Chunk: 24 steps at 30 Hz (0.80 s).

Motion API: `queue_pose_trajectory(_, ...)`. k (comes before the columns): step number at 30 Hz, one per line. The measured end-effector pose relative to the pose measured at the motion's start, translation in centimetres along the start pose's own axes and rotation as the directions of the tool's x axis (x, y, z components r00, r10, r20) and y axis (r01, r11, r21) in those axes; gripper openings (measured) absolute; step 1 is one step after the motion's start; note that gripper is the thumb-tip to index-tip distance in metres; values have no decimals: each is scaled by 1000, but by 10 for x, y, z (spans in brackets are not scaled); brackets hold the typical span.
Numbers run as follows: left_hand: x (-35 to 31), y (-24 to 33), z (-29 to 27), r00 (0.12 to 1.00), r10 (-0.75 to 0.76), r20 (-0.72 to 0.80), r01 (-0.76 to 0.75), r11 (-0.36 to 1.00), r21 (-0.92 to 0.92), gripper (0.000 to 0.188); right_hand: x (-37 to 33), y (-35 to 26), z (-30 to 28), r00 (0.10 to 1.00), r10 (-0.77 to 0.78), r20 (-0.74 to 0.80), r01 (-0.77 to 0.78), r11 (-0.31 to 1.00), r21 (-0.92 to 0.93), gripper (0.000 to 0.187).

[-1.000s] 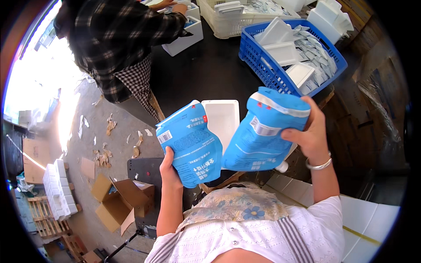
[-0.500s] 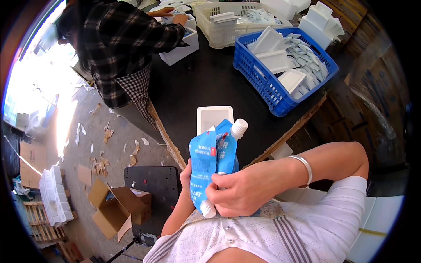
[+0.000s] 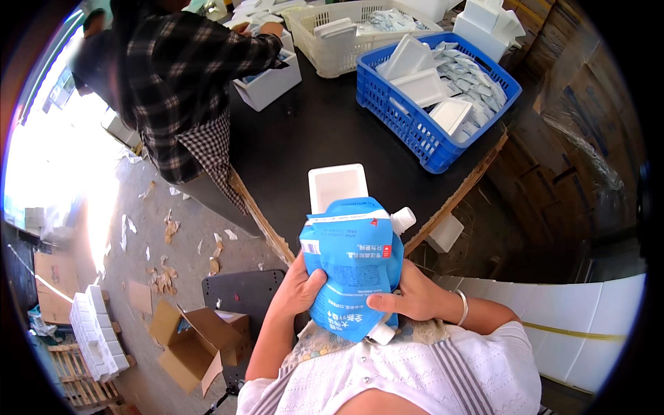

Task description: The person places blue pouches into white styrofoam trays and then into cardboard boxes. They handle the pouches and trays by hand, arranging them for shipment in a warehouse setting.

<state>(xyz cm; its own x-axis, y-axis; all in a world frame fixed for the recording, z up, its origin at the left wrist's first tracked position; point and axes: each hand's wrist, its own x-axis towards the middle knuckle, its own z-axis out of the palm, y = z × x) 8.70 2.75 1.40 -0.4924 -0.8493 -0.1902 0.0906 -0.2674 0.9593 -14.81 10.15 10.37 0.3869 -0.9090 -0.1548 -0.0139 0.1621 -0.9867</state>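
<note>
At lower centre of the frame I hold blue spouted pouches pressed together against my chest, white caps showing at upper right and at the bottom, with a white label strip along the top edge. My left hand clasps their left side; my right hand wraps the right side, thumb across the front. Just above them a white foam tray lies on the black table. At upper right, a blue basket holds foam trays and small sachets; beside it stands a white basket.
</note>
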Motion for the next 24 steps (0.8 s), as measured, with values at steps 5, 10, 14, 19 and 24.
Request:
queue_pose_trajectory(5, 22, 92, 26, 995, -91, 31, 42, 704, 709, 81, 16, 2, -13, 982, 114, -153, -66, 955, 290, 68)
queue_pose_trajectory(10, 70, 106, 32, 885, -385, 260, 245, 862, 444, 111, 62, -4, -47, 989, 17, -145, -49, 974, -222, 75)
queue_pose_trajectory(14, 100, 54, 24, 918, -383, 99, 356, 909, 216, 86, 97, -9, -68, 961, 272, -38, -261, 860, -438, 84)
queue_pose_trajectory(19, 117, 37, 25, 921, -384, 56, 385, 923, 3, 73, 128, 43, -88, 921, 390, -17, -384, 897, -219, 72)
queue_pose_trajectory(24, 114, 9, 16, 997, -35, -63, 68, 749, 659, 59, 129, 38, -77, 938, 239, -253, -345, 736, -583, 54)
